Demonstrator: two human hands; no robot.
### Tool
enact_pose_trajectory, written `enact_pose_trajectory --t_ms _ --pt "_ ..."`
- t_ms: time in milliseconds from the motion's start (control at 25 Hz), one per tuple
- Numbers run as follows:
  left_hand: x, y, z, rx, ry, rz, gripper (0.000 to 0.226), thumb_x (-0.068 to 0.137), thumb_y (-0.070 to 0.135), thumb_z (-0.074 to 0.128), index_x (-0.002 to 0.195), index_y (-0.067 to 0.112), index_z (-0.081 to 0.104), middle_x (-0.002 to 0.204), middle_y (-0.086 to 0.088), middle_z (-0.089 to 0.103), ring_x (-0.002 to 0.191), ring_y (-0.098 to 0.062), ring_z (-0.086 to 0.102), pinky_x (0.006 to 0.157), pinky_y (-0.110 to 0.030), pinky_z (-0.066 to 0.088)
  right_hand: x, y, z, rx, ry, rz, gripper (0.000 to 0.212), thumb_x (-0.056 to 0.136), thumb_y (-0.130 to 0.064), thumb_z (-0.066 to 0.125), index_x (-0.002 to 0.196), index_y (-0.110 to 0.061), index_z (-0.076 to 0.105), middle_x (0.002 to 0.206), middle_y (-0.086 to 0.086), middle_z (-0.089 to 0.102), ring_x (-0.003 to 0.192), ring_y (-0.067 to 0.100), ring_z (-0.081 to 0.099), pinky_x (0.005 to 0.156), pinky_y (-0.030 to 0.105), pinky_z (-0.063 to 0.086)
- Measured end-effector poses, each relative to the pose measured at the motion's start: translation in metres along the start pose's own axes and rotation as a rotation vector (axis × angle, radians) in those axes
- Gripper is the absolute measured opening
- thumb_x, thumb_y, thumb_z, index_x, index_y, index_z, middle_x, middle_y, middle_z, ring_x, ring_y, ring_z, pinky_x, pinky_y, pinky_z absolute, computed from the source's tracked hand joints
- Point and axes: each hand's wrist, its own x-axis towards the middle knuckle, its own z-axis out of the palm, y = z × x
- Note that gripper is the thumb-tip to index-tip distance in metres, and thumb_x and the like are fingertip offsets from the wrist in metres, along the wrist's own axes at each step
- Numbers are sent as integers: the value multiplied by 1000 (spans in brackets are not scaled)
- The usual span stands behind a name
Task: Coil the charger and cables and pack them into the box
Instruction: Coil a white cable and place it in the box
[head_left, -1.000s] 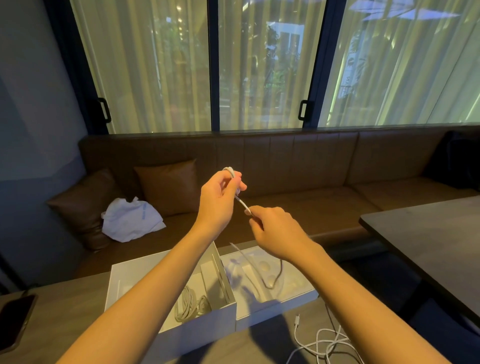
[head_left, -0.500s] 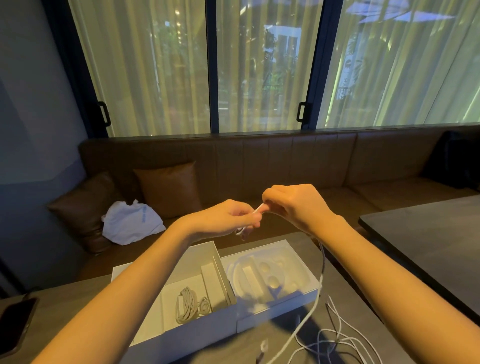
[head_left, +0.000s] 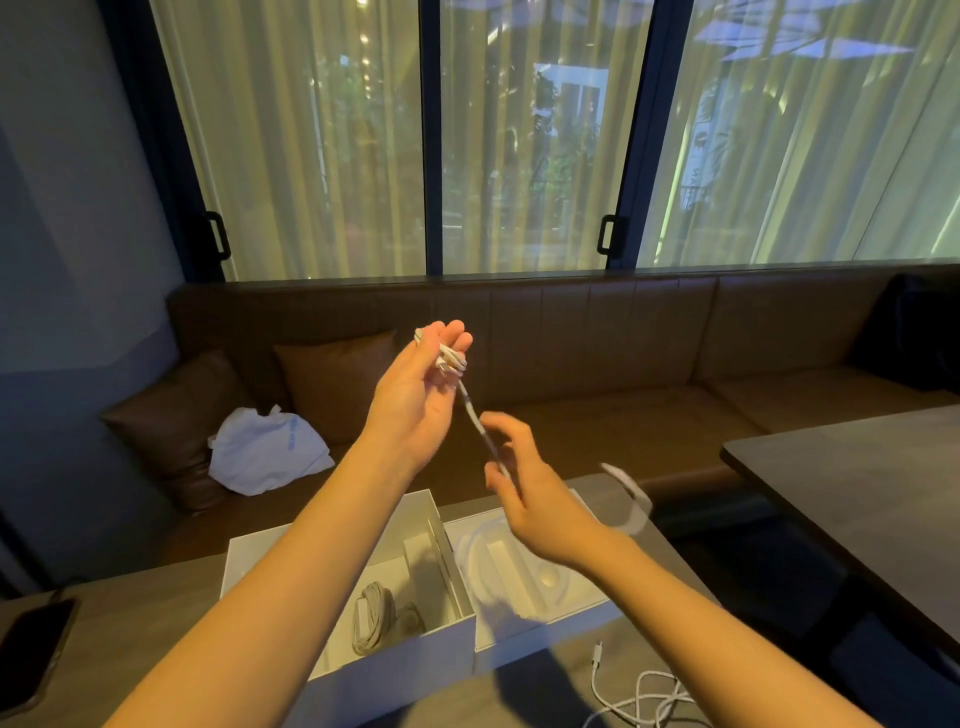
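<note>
Whereas half a second ago both hands met low and close together over the box (head_left: 363, 670), the left hand (head_left: 415, 400) is now raised above and behind it with several turns of thin white cable (head_left: 451, 359) bunched around its fingertips, so a few more wraps appear to have gone on; coiling looks well under way, not finished. Left of the box, a dark, glossy phone (head_left: 31, 644) lies flat on the matte table (head_left: 156, 613). The box itself is white, rigid card, rectangular, open-topped; its left compartment holds a finished coil (head_left: 370, 618) of pale, braided-looking cord. Fingers of the left hand are narrowly curled, pinching the bundle. From there a taut strand runs down to the right hand (head_left: 540, 499), above the box's moulded white tray (head_left: 530, 571); that hand is motion-blurred, fingers loosely spread, cable sliding through, exact grip unclear. A blurred free tail (head_left: 631, 493) whips to the right. Right of the box, loose smooth white cable (head_left: 644, 701) lies tangled on the table, still unpacked.
</note>
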Motion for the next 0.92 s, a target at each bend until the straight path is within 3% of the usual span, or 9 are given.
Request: enact_pose_trajectory --t_ms 80,200,320,400,520,680,760,840,920 --pt "7 -9 -8 472 100 227 20 92 23 57 109 16 65 95 5 73 90 -9 71 74 -17 53 -4 -10 4 -32 -89 -5 43 97 -14 45 131 -35 31 97 4 60 74 13 58 79 40 56" --pt "13 -25 -40 1136 58 494 23 91 23 60 111 13 67 95 7 68 88 -8 65 72 -11 48 5 -24 -8 -273 -41 -70 34 97 -19 47 127 -29 33 94 1 65 78 18 63 73 41 57" --pt "14 -25 -64 1520 -225 363 20 95 25 53 98 12 68 88 2 66 77 -6 58 68 -17 44 18 -25 -34 -560 35 -221 22 91 -27 58 113 -28 57 102 0 70 90 23 66 77 44 57" --pt "5 -21 -67 1407 -374 85 33 98 32 44 94 8 67 81 -6 66 74 -11 59 73 -28 47 25 -18 -51 -492 111 -253 17 86 -31 66 102 -27 70 97 -2 72 88 18 67 75 40 58" --pt "-8 -10 -59 1046 -492 -332 44 99 37 35 102 4 65 81 -8 64 77 -16 59 81 -29 48 31 1 -52 -186 144 -190 20 86 -24 65 104 -20 73 89 -7 68 82 10 63 75 30 57" --pt "-21 3 -49 787 -693 -377 20 93 17 53 105 3 62 80 -7 60 79 -17 58 76 -24 49 26 14 -22 263 158 -102 30 96 -10 48 123 -22 57 102 -1 69 93 12 65 80 16 51" --pt "-24 2 -45 585 -615 -315 19 91 17 56 101 4 65 82 -8 62 82 -20 59 81 -27 51 22 13 -3 329 125 -44 40 100 -12 40 139 -21 43 105 0 67 85 6 64 75 13 49" --pt "-20 -5 -41 268 -336 -212 20 89 16 54 100 6 68 84 -8 66 79 -16 66 78 -26 56 17 6 15 379 4 58 52 101 -16 37 149 -29 19 94 7 64 67 5 56 61 16 47" --pt "-10 -9 -40 144 -48 -42 19 92 13 52 106 9 65 89 -5 70 82 -13 70 76 -24 57 12 -2 28 323 -174 144 62 100 -17 41 149 -34 7 87 4 62 62 5 55 59 18 47"
